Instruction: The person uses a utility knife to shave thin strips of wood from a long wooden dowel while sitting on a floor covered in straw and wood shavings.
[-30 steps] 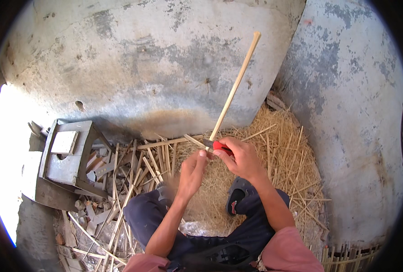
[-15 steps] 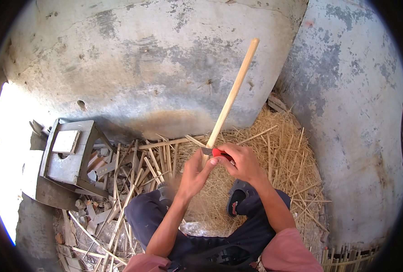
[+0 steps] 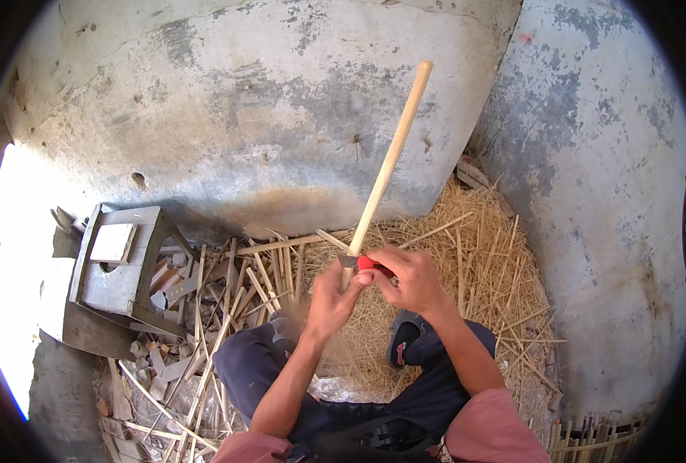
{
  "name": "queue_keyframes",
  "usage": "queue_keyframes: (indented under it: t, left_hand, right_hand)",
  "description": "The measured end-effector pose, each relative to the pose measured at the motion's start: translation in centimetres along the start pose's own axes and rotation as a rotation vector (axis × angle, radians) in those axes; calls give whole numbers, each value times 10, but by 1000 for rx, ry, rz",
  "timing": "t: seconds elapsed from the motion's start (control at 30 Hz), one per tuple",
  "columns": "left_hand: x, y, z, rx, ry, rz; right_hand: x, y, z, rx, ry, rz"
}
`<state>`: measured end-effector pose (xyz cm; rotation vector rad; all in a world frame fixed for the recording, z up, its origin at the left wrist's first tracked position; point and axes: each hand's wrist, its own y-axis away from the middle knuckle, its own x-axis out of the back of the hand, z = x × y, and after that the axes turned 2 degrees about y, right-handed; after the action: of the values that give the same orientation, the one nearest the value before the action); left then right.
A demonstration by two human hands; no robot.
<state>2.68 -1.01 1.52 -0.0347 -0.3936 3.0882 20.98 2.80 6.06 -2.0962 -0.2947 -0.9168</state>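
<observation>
A long pale wooden stick (image 3: 393, 154) slants up and away from my hands, its far end standing in front of the wall. My left hand (image 3: 334, 301) is closed round the stick's near end. In my right hand (image 3: 410, 279) is a knife (image 3: 367, 263) with a red handle and a short dark blade. The blade lies across the stick just above my left fingers. My left thumb touches the knife handle or the right fingertips; the exact contact is hard to make out. Both hands are close together above the gap between my bent knees.
Thin shavings (image 3: 466, 247) pile up on the floor ahead and to the right. Loose wooden strips (image 3: 262, 282) lie at the left among rubble. A grey box-like wooden stand (image 3: 131, 282) sits by the left wall. Worn walls (image 3: 227, 116) rise ahead and on the right.
The stick's far end has tilted slightly to the left. Both hands and the knife have shifted only a little, with the grips unchanged.
</observation>
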Motion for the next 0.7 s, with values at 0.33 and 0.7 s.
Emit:
queue_keyframes:
  t: [0.33,0.7]
  left_hand:
    - [-4,1,-3,-10,-110,114]
    - [-11,-1,-6,47,-144,201]
  right_hand:
    - [-8,3,-9,-28,126,74]
    - [-14,1,-10,-71,198,130]
